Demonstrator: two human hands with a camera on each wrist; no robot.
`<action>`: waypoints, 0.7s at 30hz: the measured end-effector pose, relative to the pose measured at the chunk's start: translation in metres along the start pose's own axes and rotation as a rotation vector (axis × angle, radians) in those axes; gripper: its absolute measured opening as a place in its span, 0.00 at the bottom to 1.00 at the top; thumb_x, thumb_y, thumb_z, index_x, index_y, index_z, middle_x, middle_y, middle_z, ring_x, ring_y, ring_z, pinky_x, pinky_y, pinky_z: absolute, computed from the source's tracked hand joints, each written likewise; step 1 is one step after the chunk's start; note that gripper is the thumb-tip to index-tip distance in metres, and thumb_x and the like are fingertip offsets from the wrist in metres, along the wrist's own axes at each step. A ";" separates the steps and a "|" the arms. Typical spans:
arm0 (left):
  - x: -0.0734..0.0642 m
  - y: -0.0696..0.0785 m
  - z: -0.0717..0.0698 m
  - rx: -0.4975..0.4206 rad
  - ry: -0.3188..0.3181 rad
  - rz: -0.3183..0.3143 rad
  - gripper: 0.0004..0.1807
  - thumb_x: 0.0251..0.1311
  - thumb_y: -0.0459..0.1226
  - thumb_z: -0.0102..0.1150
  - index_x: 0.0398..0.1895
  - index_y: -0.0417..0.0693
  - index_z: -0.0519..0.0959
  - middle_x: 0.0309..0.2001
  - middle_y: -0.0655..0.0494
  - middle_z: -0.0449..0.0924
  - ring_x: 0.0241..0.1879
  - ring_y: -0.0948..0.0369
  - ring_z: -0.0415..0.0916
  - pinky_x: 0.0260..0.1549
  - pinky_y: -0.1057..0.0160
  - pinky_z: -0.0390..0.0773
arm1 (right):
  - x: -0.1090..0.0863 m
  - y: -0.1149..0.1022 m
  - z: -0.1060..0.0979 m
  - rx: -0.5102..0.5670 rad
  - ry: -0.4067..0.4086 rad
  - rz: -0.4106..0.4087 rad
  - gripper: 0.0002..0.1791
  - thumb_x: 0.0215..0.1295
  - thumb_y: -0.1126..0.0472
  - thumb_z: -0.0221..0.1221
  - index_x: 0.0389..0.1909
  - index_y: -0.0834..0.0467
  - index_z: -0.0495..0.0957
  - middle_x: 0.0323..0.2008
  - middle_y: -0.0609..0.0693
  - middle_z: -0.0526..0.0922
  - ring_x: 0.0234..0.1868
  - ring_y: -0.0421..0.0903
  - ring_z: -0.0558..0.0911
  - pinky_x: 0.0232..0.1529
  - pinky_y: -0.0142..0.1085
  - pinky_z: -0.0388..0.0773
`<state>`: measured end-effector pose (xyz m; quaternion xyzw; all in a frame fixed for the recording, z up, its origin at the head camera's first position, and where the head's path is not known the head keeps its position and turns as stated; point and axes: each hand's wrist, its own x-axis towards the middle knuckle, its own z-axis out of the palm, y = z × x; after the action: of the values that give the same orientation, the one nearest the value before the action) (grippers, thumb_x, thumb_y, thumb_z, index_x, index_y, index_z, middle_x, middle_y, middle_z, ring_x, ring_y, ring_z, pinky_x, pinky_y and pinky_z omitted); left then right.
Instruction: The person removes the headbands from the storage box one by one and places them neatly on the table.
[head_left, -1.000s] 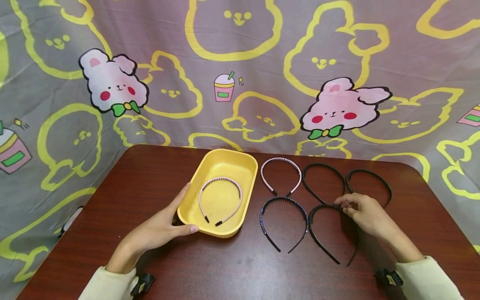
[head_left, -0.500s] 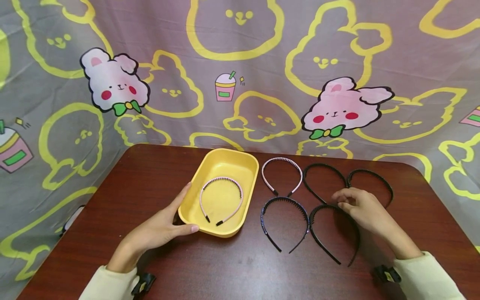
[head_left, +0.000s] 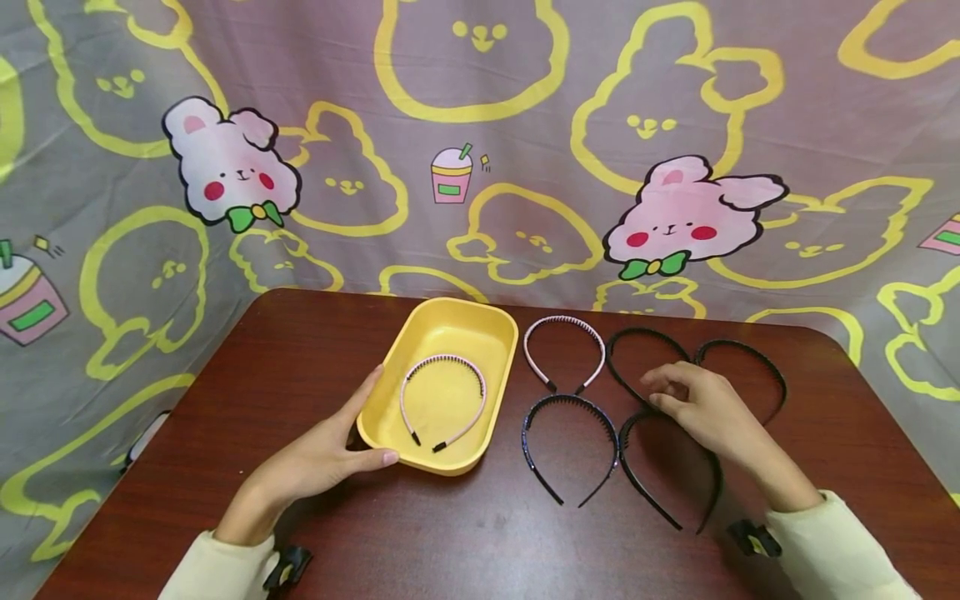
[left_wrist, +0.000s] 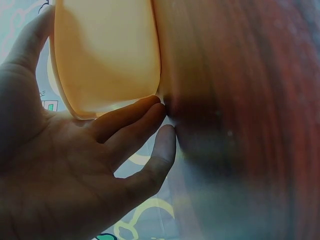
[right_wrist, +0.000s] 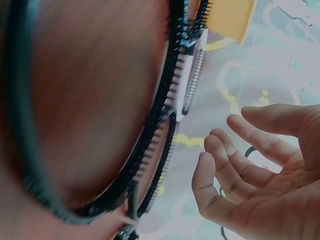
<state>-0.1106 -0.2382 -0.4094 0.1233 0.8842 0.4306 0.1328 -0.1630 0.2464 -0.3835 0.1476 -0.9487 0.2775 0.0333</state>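
Note:
My left hand (head_left: 309, 463) holds the near left corner of a yellow tray (head_left: 450, 336), thumb at the front rim and fingers along the left side. Inside the tray lies one pink toothed headband (head_left: 446, 357). In the left wrist view, my fingertips meet the tray's wall. My right hand (head_left: 705, 410) hovers over the top of a black headband (head_left: 654, 502) at the front right. Its fingers are loosely curved and hold nothing; the right wrist view shows a gap between them and the headbands. The hand partly hides that headband and the ones behind it.
Left of the front black headband lies a blue glittery headband (head_left: 567, 399). Behind these are a second pink headband (head_left: 564, 318) and two black ones, a middle black headband (head_left: 647, 330) and a right black headband (head_left: 742, 342). A patterned curtain (head_left: 517, 150) hangs behind the brown table (head_left: 450, 533).
My right hand has come off the front black headband, which it was touching, and moved slightly left and up. My left hand and the tray stay in place.

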 end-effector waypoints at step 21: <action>0.000 0.000 0.000 -0.006 0.002 0.002 0.63 0.61 0.53 0.73 0.87 0.63 0.37 0.86 0.49 0.43 0.81 0.41 0.49 0.75 0.33 0.52 | 0.020 -0.058 0.024 0.132 0.017 -0.064 0.15 0.65 0.68 0.68 0.52 0.57 0.86 0.38 0.48 0.87 0.37 0.41 0.81 0.37 0.32 0.73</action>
<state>-0.1106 -0.2381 -0.4090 0.1233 0.8830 0.4333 0.1317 -0.1649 0.1820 -0.3708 0.1774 -0.9228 0.3395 0.0406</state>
